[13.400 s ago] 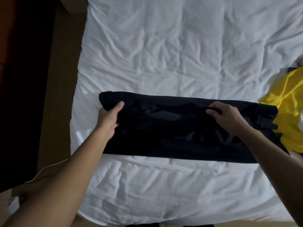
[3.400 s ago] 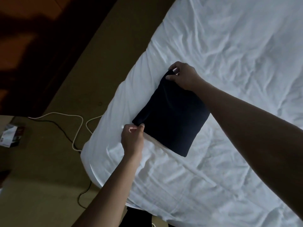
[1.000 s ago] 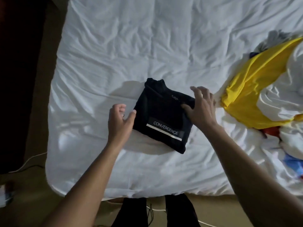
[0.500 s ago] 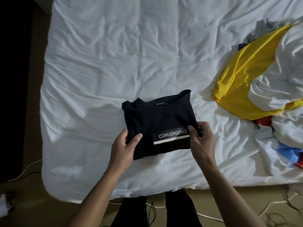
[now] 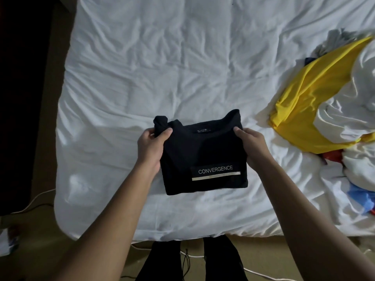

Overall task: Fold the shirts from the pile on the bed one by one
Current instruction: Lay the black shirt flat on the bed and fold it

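Two hands, left hand [image 5: 151,148] and right hand [image 5: 252,146], pinching folded black shirt [image 5: 203,157], "CONVERGENCE" label facing up, collar bunched.

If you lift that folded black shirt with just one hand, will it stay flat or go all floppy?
Probably floppy: the black shirt is soft cloth, already bunched at the left hand. Likely light. With only the right hand, its folds might slide open.
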Motion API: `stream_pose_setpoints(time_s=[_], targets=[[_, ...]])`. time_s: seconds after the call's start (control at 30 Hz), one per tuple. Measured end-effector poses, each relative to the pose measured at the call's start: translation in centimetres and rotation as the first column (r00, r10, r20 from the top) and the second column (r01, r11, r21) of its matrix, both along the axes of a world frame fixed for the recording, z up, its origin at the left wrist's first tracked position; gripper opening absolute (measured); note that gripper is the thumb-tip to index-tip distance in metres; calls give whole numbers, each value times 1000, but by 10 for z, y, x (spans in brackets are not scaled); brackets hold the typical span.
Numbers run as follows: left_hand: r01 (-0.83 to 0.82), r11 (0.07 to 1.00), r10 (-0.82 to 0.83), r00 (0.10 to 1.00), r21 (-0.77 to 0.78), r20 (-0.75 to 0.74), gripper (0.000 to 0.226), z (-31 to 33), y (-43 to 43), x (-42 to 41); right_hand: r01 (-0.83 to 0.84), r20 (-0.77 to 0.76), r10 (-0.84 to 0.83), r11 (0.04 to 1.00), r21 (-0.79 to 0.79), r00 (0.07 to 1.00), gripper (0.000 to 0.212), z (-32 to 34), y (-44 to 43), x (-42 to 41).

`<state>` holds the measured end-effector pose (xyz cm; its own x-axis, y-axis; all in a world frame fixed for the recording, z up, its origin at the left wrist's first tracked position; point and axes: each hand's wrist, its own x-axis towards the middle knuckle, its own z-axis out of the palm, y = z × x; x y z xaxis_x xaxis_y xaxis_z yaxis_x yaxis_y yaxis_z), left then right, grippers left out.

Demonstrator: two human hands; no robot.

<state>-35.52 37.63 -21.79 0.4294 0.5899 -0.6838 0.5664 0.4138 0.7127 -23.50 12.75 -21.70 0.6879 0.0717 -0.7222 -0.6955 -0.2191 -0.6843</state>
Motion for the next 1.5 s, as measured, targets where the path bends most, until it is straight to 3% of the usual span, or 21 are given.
stream_pose_setpoints(time_s=[0.07, 0.13, 0.23, 0.33, 0.4, 0.57, 0.7, 0.77, 0.83, 0.9, 1.0, 1.1, 1.2, 1.33, 1.43, 1.5], targets=[[-29, 991, 31, 999, 129, -17, 33, 0, 6, -4, -12, 75, 16, 999, -50, 997, 26, -2, 1, 7], [-43, 989, 49, 998, 139, -44, 39, -3, 11, -9, -96, 114, 111, 987, -129, 987, 32, -6, 4, 5], [5, 1000, -7, 991, -19, -131, 54, -7, 15, -7, -200, 60, 212, 966, -164, 975, 40, -11, 10, 0], [5, 979, -5, 1000, -205, -2, 31, -10, 26, 0, -146, -24, 145, 989, -14, 989, 36, -11, 14, 10], [16, 971, -2, 998, -239, 62, 23, -10, 36, 4, -133, -14, 133, 991, 7, 991, 25, -11, 15, 15], [31, 942, 32, 983, -335, 183, 44, -6, 43, 7, -105, 100, 102, 994, 23, 990, 19, -7, 15, 19], [61, 985, -72, 995, -163, -63, 51, -20, 33, -1, -172, 16, 174, 980, -97, 985, 39, -17, 16, 15], [91, 994, -96, 990, -52, -100, 57, -23, 30, -7, -241, -13, 244, 949, -205, 970, 51, -21, 15, 12], [139, 989, -134, 986, 51, -99, 51, -22, 31, -10, -323, 76, 384, 855, -407, 920, 60, -19, 16, 11], [195, 980, -192, 979, 48, -68, 37, -21, 32, -10, -301, 287, 540, 752, -587, 791, 60, -14, 24, 8], [81, 993, -76, 995, -81, 64, 20, -7, 34, -3, -286, 514, 642, 740, -609, 568, 46, 2, 57, 6], [70, 980, -30, 977, -187, 209, 19, 3, 38, 0, -550, 443, 755, 656, -518, 483, 40, 7, 102, 6], [186, 979, -172, 973, -84, 154, 28, 7, 38, -6, -745, 298, 873, 486, -457, 387, 51, -1, 136, 5], [232, 972, -228, 966, -20, 120, 32, 8, 47, -12, -759, 302, 884, 462, -459, 355, 47, -7, 152, 7], [249, 968, -249, 962, 13, 111, 19, 1, 57, -14, -817, 185, 956, 291, -497, 228, 26, -11, 156, 9], [258, 966, -256, 960, -5, 111, 17, -2, 59, -12, -822, 171, 948, 317, -473, 267, 14, -12, 156, 16]])
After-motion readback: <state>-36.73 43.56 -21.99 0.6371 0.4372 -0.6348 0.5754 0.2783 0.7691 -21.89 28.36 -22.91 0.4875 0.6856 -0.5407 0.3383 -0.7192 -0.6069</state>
